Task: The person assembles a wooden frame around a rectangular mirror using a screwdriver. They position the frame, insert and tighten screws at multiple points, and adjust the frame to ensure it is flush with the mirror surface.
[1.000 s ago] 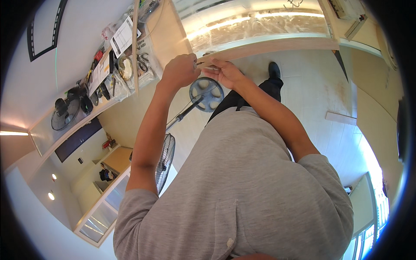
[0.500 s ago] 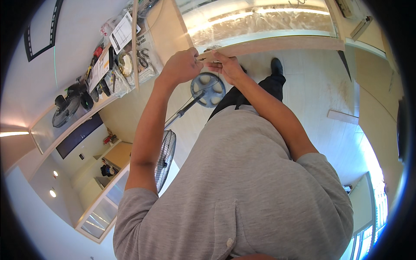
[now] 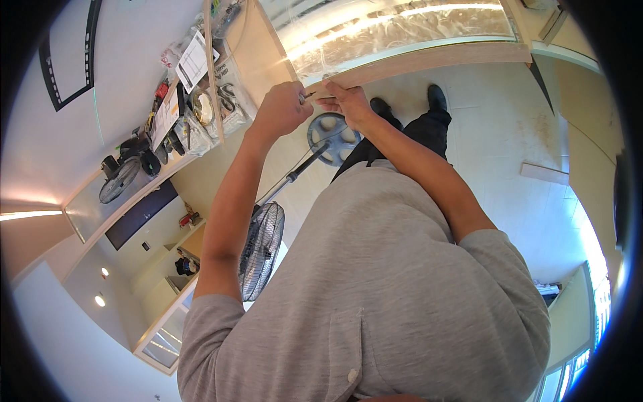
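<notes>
My left hand is closed in a fist at the corner of a glass-topped counter. A thin, dark, pointed tool juts from it toward the right; its exact kind is too small to make out. Just to the right, my right hand grips the counter's pale wooden edge strip, its thumb side on top and the other fingers below. A small gap separates the two hands. Wrinkled clear plastic film covers the lit counter top.
A standing fan with a round grey base stands close by my left side. Tools, papers and bagged items crowd a shelf at the left. A small desk fan sits there too. A loose board lies on the floor at right.
The whole view has shifted slightly, so surroundings at the left and right sit further right. More of my feet shows. Both hands stay at the counter edge, nearly in the same place.
</notes>
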Demonstrator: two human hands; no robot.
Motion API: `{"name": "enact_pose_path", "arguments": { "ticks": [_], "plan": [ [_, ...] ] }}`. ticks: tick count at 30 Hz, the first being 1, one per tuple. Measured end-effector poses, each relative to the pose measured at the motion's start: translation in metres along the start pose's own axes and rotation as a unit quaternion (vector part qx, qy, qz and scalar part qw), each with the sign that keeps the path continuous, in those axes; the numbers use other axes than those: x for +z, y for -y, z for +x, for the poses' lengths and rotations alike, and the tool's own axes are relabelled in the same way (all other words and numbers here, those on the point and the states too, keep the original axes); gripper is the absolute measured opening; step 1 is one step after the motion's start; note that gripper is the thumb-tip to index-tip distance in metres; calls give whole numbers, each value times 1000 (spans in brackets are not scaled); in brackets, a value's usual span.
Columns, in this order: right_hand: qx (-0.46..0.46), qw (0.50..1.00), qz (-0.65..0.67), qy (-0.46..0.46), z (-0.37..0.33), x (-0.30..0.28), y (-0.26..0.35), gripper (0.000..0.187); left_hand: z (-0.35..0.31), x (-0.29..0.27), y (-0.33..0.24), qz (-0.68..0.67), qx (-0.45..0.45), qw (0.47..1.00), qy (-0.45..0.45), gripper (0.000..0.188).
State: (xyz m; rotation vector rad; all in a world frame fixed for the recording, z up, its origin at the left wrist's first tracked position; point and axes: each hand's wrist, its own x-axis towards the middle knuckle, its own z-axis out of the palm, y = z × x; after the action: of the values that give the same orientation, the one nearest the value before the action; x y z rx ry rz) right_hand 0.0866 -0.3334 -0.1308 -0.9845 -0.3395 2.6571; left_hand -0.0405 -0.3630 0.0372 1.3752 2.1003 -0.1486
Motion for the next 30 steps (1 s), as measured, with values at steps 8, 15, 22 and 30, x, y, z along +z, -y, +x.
{"name": "enact_pose_path", "arguments": {
  "ticks": [8,15,22,30],
  "plan": [
    [-4,1000,1,0,2,-1,-2,38,6,-9,2,132,91,985,67,25],
    [-4,1000,3,-6,2,0,-2,38,7,-7,10,56,45,997,38,25],
    [5,1000,13,-24,0,3,1,34,7,-10,22,-224,-85,968,79,32],
    [-2,999,31,-20,-8,5,-1,30,5,-12,7,-308,-259,908,113,29]
  ]
}}
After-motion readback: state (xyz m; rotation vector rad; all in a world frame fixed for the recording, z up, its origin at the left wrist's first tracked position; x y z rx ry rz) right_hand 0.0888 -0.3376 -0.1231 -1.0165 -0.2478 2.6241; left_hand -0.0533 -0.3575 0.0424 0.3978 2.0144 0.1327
